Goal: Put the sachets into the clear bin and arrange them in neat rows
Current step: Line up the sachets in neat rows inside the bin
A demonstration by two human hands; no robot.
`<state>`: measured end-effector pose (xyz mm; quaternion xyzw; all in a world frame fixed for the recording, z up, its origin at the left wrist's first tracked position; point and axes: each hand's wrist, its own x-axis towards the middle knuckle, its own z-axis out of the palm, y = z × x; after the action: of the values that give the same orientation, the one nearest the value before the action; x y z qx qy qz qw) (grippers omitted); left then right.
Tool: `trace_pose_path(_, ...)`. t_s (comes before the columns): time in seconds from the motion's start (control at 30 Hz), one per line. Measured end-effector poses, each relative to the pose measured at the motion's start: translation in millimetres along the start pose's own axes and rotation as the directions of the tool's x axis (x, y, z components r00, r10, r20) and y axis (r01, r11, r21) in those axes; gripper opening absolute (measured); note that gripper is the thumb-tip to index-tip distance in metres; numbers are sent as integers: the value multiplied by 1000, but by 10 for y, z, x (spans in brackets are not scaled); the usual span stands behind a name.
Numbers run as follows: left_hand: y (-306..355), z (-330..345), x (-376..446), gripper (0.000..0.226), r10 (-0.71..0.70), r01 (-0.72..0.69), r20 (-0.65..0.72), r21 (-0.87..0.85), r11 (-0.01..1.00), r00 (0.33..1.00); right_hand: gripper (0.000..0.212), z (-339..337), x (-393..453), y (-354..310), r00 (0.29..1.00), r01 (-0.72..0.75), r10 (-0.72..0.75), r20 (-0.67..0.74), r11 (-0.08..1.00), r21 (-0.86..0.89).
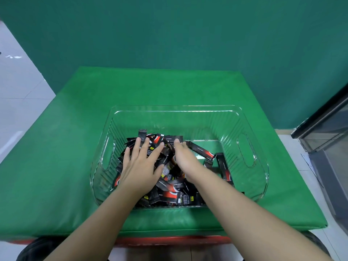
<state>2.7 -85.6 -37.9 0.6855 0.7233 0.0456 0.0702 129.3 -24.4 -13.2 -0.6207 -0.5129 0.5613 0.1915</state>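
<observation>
A clear ribbed bin [244,125] with cut-out handles stands on the green mat [75,129]. Inside it lies a jumbled heap of black and red sachets [169,194], filling the left and near part of the floor. My left hand [140,162] lies flat on the heap with its fingers spread and straight. My right hand [183,157] reaches into the heap beside it, fingers pointing down among the sachets; their tips are hidden. A few sachets [202,150] lie loose toward the right side of the bin.
The green mat covers a table with a red edge [169,241] at the front. A green wall [169,34] rises behind. A dark glass-fronted cabinet [327,132] stands at the right, and pale floor tiles [17,91] show at the left.
</observation>
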Motion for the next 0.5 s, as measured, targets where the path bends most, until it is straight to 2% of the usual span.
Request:
trace_pose_path(0.17,40,48,16,56,66,-65,31,-25,998,997,68,165,-37,49,987,-53,35,158,993,110)
trace_pose_path(0.37,100,80,49,53,26,-29,86,34,999,996,68,-44,-61,71,970,-93,32,242,965,244)
trace_pose_path(0.43,113,78,67,52,12,-17,110,43,999,994,66,-220,-84,94,952,-89,16,304,970,227)
trace_pose_path(0.5,119,64,85,51,6,-11,120,38,999,993,58,-406,-114,132,958,-44,0,286,988,148)
